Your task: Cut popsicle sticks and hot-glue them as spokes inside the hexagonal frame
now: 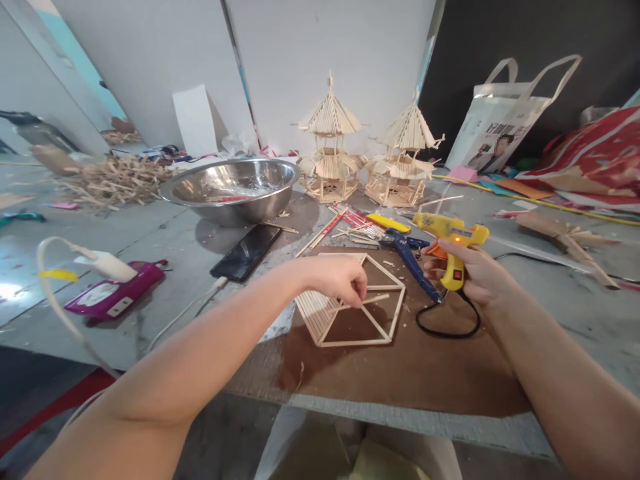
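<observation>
A hexagonal frame of thin wooden sticks (397,313) lies on a brown board (435,373), its left part filled with sticks side by side. Over the frame, my left hand (345,280) is closed in a pinch on a short wooden stick (377,298). My right hand (475,270) grips a yellow glue gun (453,233) to the right of the frame, its nozzle pointing left and a small orange light showing. Blue-handled cutters (413,267) rest between the frame and the glue gun.
Behind the frame are a black phone (246,253), a steel bowl (230,190), loose sticks (325,230) and two stick pavilions (330,133) (407,147). A purple power strip (115,293) is at the left. A black cord (447,335) loops below the glue gun.
</observation>
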`<state>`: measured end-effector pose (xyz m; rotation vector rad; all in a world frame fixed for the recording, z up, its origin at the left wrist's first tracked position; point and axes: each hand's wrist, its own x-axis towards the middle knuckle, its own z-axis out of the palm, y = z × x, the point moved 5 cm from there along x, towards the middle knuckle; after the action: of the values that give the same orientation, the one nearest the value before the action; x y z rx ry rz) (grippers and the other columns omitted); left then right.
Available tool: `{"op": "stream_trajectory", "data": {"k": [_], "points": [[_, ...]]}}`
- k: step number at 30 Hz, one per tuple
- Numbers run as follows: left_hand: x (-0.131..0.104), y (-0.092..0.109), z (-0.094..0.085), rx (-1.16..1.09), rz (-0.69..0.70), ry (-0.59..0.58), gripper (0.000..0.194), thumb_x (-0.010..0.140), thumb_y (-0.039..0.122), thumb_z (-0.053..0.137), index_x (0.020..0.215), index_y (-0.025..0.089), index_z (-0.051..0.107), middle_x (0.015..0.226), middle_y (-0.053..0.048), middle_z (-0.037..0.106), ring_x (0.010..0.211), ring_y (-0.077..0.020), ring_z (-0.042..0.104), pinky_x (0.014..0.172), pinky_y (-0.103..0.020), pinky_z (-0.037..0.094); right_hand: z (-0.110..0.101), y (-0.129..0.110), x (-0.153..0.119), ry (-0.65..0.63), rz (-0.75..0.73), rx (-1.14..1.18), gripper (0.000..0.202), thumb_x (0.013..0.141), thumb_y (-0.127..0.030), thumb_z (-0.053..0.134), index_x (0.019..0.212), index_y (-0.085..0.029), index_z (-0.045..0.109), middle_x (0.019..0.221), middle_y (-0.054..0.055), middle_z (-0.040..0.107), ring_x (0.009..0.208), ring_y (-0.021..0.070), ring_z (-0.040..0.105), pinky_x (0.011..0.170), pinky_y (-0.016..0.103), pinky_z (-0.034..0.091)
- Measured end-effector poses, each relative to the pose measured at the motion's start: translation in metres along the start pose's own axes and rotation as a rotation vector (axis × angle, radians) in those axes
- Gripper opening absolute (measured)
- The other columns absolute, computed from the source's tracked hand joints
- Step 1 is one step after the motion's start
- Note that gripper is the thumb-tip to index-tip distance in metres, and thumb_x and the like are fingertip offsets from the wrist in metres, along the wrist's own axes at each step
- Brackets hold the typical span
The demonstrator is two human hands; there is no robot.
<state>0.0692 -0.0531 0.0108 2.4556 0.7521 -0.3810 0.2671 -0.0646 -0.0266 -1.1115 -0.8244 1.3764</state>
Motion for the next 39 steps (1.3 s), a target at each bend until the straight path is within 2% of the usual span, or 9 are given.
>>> {"op": "stream_trajectory", "data": {"k": [4,10,22,39], "points": [[-0.001,0.008,0.023,-0.018,0.045,-0.068,0.014,0.062,0.024,0.056,0.072,0.016,0.063,0.063,0.002,0.060,0.053,-0.0064,0.048,0.048,-0.016,0.033,-0.001,0.002,0.000,-0.003,-0.001,0.004,0.007,0.069,-0.019,0.053,0.071,-0.015,0.059,0.071,0.003,0.062,0.053,0.0139,0.057,0.049,0.030,0.051],[0.004,0.008,0.032,-0.024,0.101,-0.117,0.016,0.063,0.021,0.056,0.074,0.014,0.064,0.063,0.001,0.062,0.053,-0.0068,0.049,0.048,-0.015,0.034,-0.002,0.003,0.000,-0.003,0.024,-0.011,0.008,0.069,-0.020,0.054,0.070,-0.016,0.060,0.070,0.003,0.062,0.052,0.0131,0.057,0.048,0.028,0.051],[0.000,0.011,0.041,-0.005,0.129,-0.139,0.014,0.063,0.021,0.056,0.073,0.016,0.064,0.063,0.002,0.062,0.053,-0.0068,0.049,0.047,-0.016,0.033,-0.001,0.002,-0.001,0.017,0.001,-0.052,0.010,0.071,-0.018,0.052,0.072,-0.014,0.060,0.072,0.003,0.061,0.051,0.0129,0.056,0.046,0.028,0.052],[-0.003,0.008,0.042,-0.043,0.125,-0.189,0.017,0.064,0.019,0.055,0.077,0.016,0.065,0.069,0.000,0.064,0.056,-0.0076,0.051,0.049,-0.016,0.035,0.000,0.000,-0.002,0.025,0.001,-0.060,0.008,0.069,-0.019,0.052,0.070,-0.015,0.059,0.070,0.002,0.060,0.051,0.0123,0.056,0.046,0.028,0.051]]}}
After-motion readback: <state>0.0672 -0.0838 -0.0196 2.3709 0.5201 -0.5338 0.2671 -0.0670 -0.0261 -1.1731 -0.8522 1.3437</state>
